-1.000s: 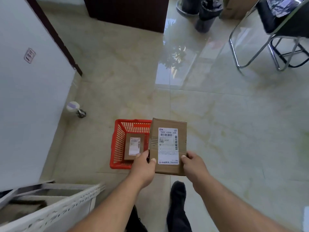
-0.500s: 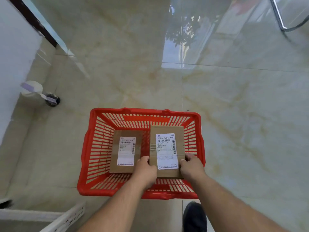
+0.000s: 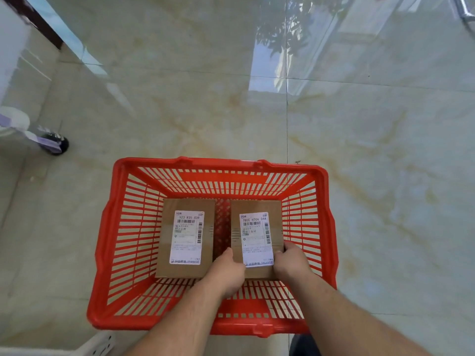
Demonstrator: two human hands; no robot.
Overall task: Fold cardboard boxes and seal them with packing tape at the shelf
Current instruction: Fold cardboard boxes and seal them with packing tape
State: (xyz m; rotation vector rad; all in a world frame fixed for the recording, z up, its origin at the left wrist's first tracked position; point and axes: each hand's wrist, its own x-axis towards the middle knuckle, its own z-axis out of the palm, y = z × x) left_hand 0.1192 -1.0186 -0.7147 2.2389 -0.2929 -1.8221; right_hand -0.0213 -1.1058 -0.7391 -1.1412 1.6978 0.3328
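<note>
Brown cardboard: the right-hand box [image 3: 257, 227] is sitting in the lower centre of the frame, inside the red basket [image 3: 221, 165], long axis running up-frame, parallel to its neighbour box [image 3: 186, 237] just left. Left hand [image 3: 226, 272] and right hand [image 3: 290, 260] are gripping its near corners; judged: release comes next.

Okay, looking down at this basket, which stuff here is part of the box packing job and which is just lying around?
Part of the job:
right box, gripped by left hand and right hand
left box
red basket holding both

Just lying about:
white roll on the floor by the wall
small black object beside it
</note>
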